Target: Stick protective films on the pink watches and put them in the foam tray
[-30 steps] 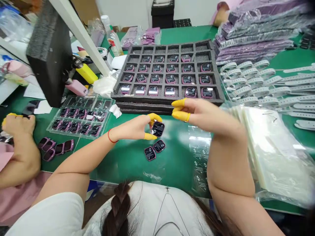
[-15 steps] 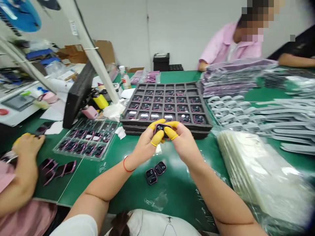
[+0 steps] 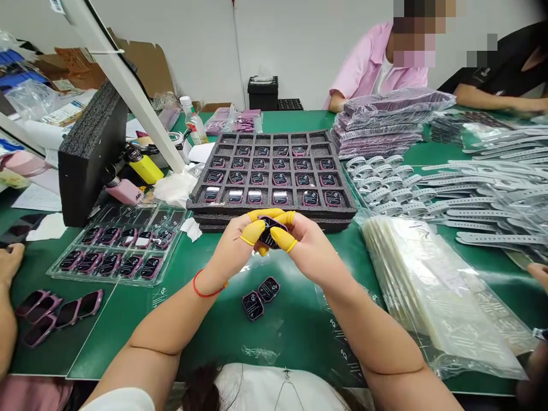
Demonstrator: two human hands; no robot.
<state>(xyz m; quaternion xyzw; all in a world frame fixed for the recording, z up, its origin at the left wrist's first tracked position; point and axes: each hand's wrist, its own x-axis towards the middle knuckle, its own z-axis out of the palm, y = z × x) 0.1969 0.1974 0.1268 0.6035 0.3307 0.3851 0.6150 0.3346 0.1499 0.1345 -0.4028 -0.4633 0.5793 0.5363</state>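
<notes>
Both of my hands, in yellow finger cots, grip one smartwatch case (image 3: pixel 273 235) with a dark face and purplish rim. My left hand (image 3: pixel 234 242) pinches its left side, thumb on the face. My right hand (image 3: pixel 309 246) closes on the right side, its thumb also over the face. The case is held tilted just in front of the black foam tray (image 3: pixel 349 212), whose compartments hold many similar cases. Below my hands, two more watch cases (image 3: pixel 261 298) lie touching on the green table (image 3: pixel 205 342). The underside of the held case is hidden by my fingers.
At left stand a clear plastic tray (image 3: pixel 148 277) of watch cases and an upright black foam block (image 3: pixel 88 154). Loose cases (image 3: pixel 60 311) lie by a co-worker's arm. To the right are grey watch straps (image 3: pixel 471 197), stacked clear film sheets (image 3: pixel 411 274) and bagged purple straps (image 3: pixel 381 125).
The view has turned right, so the surroundings appear farther left. My hands still hold the watch case, now turned to a different tilt. The co-worker's hand at left has moved toward the frame edge.
</notes>
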